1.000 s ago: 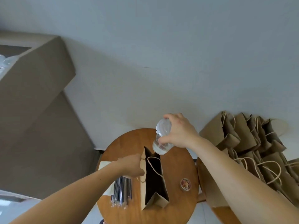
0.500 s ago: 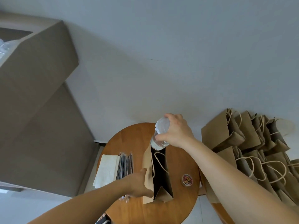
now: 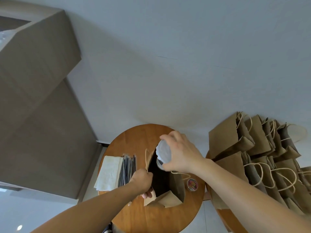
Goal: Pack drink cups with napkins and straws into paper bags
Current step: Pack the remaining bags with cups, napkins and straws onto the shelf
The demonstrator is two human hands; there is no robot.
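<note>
Now, with your left hand (image 3: 142, 181) pinching the paper bag (image 3: 176, 184) mouth open, lower the cup (image 3: 163, 154) gripped in your right hand (image 3: 180, 155) upright, centred between the walls.

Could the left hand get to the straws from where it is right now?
Probably yes: the straws lie uncovered just beside the left hand, with nothing between. But that hand grips the rim of the paper bag, so it would have to let go first.
</note>
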